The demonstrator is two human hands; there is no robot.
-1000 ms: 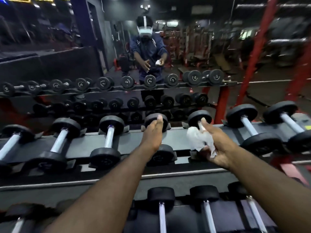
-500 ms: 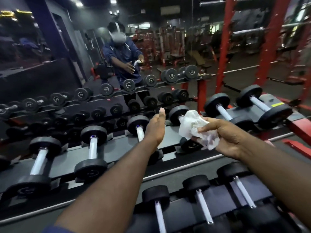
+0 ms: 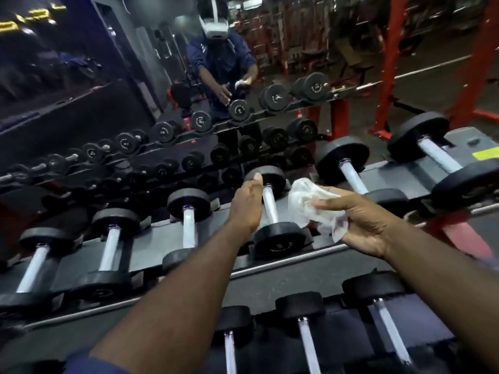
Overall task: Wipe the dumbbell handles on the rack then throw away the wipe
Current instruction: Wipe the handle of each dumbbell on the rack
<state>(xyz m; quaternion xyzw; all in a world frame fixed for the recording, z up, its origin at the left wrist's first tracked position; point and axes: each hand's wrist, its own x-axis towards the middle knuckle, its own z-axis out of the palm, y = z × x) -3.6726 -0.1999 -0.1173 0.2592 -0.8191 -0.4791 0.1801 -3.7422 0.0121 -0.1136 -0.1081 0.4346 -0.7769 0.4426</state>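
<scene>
Head view: I look down on a grey dumbbell rack (image 3: 151, 238) with two tiers, set against a mirror (image 3: 67, 109).
My left hand (image 3: 247, 205): flat and edge-on, fingers straight, thumb up, holding nothing. It hangs just left of the middle dumbbell's handle; I cannot tell whether it touches the bar.
My right hand (image 3: 370, 222): thumb and fingers pinch the wipe, out over the upper tier.
Wipe (image 3: 310, 203): white and crumpled, bunched in my right fingers, just right of that same handle with a narrow gap between them. Its lower tail hangs near the dumbbell's near head.
Middle dumbbell (image 3: 279, 238): lies on the upper tier between my two hands, with a black head at each end.
Handle (image 3: 270, 205): a pale bar running away from me.
Right-hand dumbbells (image 3: 353, 179): two more on the upper tier, beyond the wipe, lying the same way.
Left-hand dumbbells (image 3: 189, 225): three more in a row, handles bare.
Lower-tier dumbbells (image 3: 305, 341): several under my forearms, partly hidden by them.
Yellow label (image 3: 486, 156): on the rack's far right end; too blurred to read.
Reflection (image 3: 216, 60): a person in a white headset and a dark blue top, both arms reaching out, something white in one hand.
Red frame (image 3: 388, 63): upright posts behind the rack on the right.
</scene>
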